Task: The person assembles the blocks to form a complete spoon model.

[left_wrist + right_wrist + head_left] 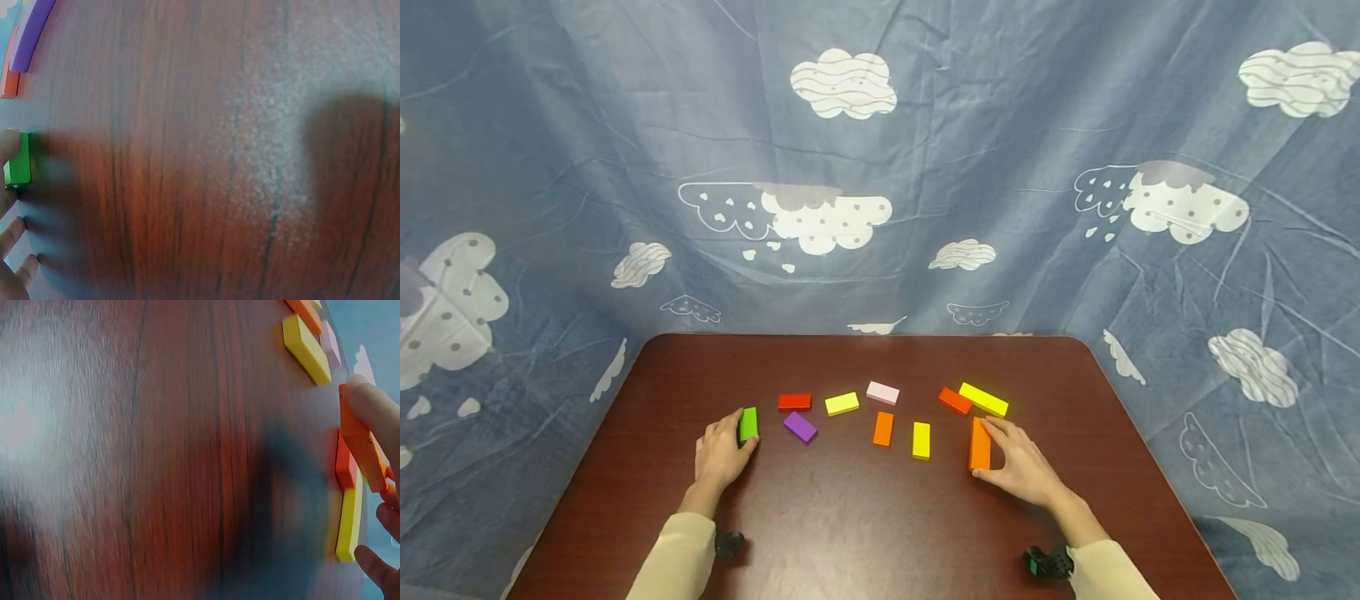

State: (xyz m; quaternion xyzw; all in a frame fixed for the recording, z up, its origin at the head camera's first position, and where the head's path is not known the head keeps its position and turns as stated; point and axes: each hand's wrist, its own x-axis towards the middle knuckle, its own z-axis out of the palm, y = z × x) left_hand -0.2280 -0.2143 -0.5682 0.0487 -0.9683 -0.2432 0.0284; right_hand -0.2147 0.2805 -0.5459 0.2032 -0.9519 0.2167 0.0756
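Observation:
On the left of the table, my left hand (721, 452) grips a green block (748, 423), thumb at its near end and fingers at its far left side. The left wrist view shows the thumb and fingertips around the same green block (22, 161). At the right, my right hand (1021, 467) pinches a long orange block (979, 446) by its two ends, between thumb and fingers. In the right wrist view this orange block (356, 434) appears raised above the table. Beyond it lie a red-orange block (955, 401) and a long yellow block (984, 400), close together.
Between the hands lie a red block (794, 402), a purple block (801, 427), a pale yellow block (842, 404), a pink block (882, 393), a smaller orange block (883, 429) and a yellow block (921, 441). A cloud-patterned curtain (910, 292) surrounds the brown table (850, 517).

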